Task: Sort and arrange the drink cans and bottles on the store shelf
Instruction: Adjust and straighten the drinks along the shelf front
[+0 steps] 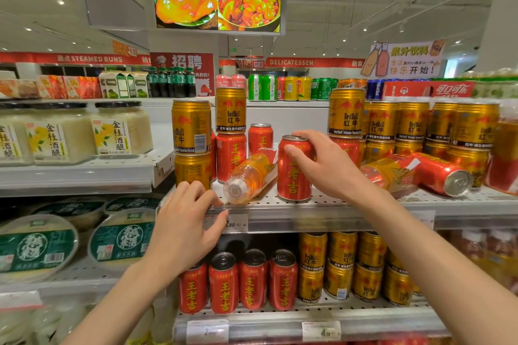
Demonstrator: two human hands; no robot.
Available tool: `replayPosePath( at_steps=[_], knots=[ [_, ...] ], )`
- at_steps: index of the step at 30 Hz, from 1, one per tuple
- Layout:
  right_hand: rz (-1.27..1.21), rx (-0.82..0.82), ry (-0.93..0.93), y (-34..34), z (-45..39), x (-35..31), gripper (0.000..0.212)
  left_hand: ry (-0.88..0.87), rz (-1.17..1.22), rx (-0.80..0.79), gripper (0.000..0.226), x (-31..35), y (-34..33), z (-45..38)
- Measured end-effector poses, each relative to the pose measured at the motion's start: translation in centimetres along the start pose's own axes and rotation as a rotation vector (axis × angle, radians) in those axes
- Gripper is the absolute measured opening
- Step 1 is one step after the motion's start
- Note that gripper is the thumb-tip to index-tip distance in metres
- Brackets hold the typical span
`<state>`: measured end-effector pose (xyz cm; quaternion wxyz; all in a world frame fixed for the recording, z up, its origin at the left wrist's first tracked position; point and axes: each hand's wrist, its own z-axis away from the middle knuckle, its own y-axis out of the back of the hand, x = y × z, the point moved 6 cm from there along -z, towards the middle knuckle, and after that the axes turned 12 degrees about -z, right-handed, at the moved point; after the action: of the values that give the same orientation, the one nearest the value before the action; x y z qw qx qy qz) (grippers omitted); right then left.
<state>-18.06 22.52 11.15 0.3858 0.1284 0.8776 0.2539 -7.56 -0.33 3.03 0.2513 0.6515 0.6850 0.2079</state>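
Step in hand, as I read it: placing the upright red aluminium herbal-tea can (295, 169) on the white perforated metal shelf (322, 206); I'd keep it vertical and slide it back toward the standing red cans, clear of the toppled orange plastic drink bottle (250, 176) just to its left. Right hand (326, 162) grips the can from the right, thumb across its front, fingers curled over the rim. Left hand (186, 221) rests loosely spread on the shelf's front edge, holding nothing.
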Motion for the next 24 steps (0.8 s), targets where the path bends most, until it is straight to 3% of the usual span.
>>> replayPosePath(
  at_steps=[6, 11, 18, 24],
  knots=[
    [0.092, 0.039, 0.062, 0.1, 0.5, -0.3, 0.063, -0.015, 0.016, 0.004, 0.019, 0.0, 0.1, 0.1],
    [0.480, 0.063, 0.365, -0.5, 1.1, -2.8, 0.063, -0.089, 0.046, -0.037, 0.023, -0.5, 0.3, 0.3],
    [0.663, -0.150, 0.586, -4.7, 1.7, -5.5, 0.061, -0.132, 0.002, -0.044, 0.027, -0.8, 0.6, 0.5],
    [0.682, -0.363, 0.620, -8.5, 1.9, -6.0, 0.068, -0.119, -0.029, -0.011, 0.030, -1.3, 0.8, 0.4]
  ],
)
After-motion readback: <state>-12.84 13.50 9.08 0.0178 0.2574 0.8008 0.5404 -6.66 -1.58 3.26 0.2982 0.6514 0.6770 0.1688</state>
